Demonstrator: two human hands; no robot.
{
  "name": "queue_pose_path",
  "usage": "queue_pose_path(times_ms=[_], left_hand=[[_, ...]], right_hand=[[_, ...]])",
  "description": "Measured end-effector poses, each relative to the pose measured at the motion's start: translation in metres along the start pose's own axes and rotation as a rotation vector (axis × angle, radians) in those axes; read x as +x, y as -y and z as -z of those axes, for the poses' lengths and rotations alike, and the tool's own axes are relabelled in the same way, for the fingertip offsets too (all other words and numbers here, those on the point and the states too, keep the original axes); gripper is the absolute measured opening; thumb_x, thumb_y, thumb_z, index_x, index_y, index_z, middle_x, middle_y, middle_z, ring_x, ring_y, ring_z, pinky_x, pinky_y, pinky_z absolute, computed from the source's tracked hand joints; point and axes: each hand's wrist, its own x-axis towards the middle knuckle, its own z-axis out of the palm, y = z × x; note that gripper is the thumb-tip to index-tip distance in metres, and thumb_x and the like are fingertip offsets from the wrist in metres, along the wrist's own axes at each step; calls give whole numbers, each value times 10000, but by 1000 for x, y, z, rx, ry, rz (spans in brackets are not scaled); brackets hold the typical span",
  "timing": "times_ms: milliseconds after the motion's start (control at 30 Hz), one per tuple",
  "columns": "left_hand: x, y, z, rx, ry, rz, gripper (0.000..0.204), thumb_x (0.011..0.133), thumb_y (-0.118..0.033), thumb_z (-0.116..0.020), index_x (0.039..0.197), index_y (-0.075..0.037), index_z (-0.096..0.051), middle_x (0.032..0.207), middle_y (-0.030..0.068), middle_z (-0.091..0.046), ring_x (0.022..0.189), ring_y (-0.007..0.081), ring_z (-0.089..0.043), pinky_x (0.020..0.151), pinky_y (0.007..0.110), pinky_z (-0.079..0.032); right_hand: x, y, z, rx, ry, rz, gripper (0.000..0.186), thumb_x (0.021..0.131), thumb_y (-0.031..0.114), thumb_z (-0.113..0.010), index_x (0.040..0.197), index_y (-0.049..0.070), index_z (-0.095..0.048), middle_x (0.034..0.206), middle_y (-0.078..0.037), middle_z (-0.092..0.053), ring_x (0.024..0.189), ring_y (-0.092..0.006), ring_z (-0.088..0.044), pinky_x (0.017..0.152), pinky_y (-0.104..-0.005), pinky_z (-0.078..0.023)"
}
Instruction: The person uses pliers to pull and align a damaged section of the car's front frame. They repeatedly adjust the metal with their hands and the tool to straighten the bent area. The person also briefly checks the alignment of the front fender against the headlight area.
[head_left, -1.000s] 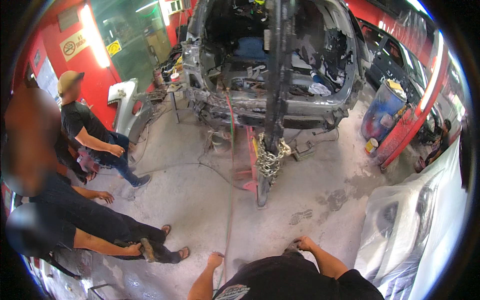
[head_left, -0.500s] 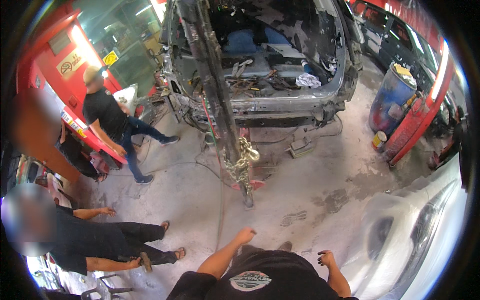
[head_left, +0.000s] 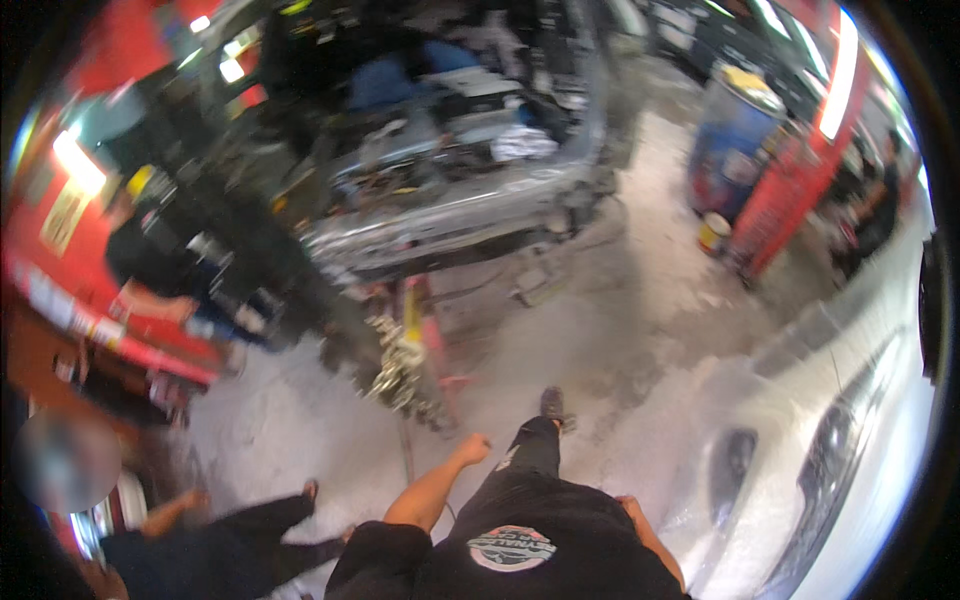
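My left hand (head_left: 474,447) swings forward beside my leg, its fingers curled with no object visible in them. My right hand (head_left: 626,505) is at my right side, partly behind my dark shirt, its fingers unclear. Ahead of me, a dark upright post (head_left: 335,310) is wrapped in a metal chain (head_left: 395,370), with a red and yellow jack-like base behind it. Beyond stands a stripped grey car body (head_left: 460,205) with blurred loose items inside. My foot (head_left: 552,402) is stepping onto the concrete floor. The whole view is smeared by motion.
Co-workers stand at the left (head_left: 140,250) and lower left (head_left: 230,540); another crouches at far right (head_left: 875,200). At right are a blue drum (head_left: 728,150), a small can (head_left: 713,233), a red lift post (head_left: 775,210), a dark car and a plastic-covered vehicle (head_left: 820,450).
The view has swung, shifting the car and post leftward. My leg has stepped forward, and my left hand has risen slightly. The co-worker at lower left is now lower in view.
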Motion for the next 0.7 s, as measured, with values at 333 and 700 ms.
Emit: queue_pose_path(times_ms=[333, 700], left_hand=[[176, -101, 109, 14, 145, -32, 333, 795, -145, -555, 1045, -78, -765, 1069, 218, -710, 1022, 370, -674, 922, 415, -518], [354, -315, 221, -16, 93, -464, 361, 859, -131, -508, 1129, 23, -692, 1109, 218, -704, 1064, 369, -662, 949, 413, -495]], right_hand=[[143, 81, 209, 447, -8, -562, 500, 822, -29, -416, 1259, 28, -650, 958, -222, -731, 774, -285, -729, 638, -396, -611], [245, 43, 292, 616, -337, -480, 480, 819, -24, -404, 1230, 5, -650, 928, -214, -717, 691, -274, -700, 602, -382, -583]])
